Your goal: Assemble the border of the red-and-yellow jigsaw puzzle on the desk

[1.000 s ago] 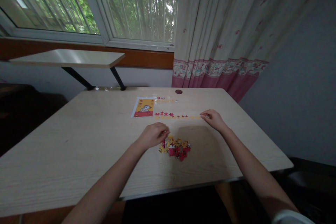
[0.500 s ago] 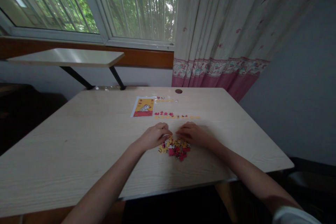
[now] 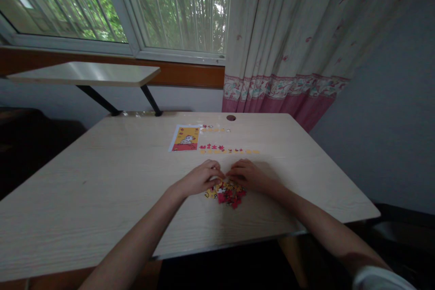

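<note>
A small heap of red, yellow and white jigsaw puzzle pieces [image 3: 232,198] lies on the table near its front edge. At the heap's left upper side is my left hand [image 3: 204,176], its fingers bent and closed over the pieces. Opposite it, my right hand [image 3: 249,175] curls over the upper right of the heap. The fingertips of both hands almost meet above the pieces. Whatever they pinch is too small and too hidden to make out. Beyond the hands, a row of red puzzle pieces [image 3: 211,147] lies above a row of yellow puzzle pieces [image 3: 249,152].
A picture sheet [image 3: 186,138] with a white animal on yellow and red lies left of the rows. Farther back is a shorter row of pieces [image 3: 214,130]. The wooden table [image 3: 102,181] has a raised shelf [image 3: 102,72] at back left and a round hole cover [image 3: 231,118].
My left fingertips have shifted slightly right and my right fingertips slightly left, so they come closer together over the heap. The rows and picture sheet stay put.
</note>
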### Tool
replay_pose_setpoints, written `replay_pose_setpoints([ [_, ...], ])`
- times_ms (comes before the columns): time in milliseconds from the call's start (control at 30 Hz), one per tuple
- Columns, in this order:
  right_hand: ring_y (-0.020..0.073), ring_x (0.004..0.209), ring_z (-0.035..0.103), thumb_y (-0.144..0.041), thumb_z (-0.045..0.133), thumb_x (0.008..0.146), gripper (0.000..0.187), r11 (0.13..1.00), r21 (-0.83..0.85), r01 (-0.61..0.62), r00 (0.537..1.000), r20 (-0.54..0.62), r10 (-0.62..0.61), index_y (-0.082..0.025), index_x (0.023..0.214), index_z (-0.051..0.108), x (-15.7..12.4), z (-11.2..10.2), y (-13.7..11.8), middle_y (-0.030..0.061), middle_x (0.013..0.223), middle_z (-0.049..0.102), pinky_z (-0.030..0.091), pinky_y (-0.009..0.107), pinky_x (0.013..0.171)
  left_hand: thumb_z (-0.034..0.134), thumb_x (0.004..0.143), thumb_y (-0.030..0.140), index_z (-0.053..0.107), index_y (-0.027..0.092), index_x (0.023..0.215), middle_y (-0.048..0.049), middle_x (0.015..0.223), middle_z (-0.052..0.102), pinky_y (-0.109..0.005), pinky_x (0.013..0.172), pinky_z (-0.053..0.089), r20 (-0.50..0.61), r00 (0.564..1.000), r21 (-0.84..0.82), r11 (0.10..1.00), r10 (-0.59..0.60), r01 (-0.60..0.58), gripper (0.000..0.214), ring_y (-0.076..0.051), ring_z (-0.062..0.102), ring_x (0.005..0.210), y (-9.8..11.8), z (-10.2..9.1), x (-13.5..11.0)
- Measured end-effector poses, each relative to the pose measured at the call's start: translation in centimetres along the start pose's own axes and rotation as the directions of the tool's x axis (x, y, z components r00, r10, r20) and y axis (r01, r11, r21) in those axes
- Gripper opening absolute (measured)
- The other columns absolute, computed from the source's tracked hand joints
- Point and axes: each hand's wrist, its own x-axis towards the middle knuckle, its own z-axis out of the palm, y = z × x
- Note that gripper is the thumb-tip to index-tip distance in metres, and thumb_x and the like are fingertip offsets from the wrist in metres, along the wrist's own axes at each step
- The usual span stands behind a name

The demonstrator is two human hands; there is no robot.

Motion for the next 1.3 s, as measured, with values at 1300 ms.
replay_pose_setpoints([
  [1300,0.0161,0.077,0.06,-0.035,0.058,0.084,0.017,0.991,-0.079,-0.11,0.845,-0.533,0.051,-0.023,0.093,0.066,0.3,0.8,-0.6,0.0027,0.081,0.069,0.041,0.031,0.077,0.067,0.071,0.028,0.063,0.017,0.094,-0.0026,0.075,0.068,-0.02,0.051,0.04,-0.317,0.822,-0.709,0.694,-0.472,0.125,0.027,-0.011,0.056,0.056,1.3,2.9,1.8],
])
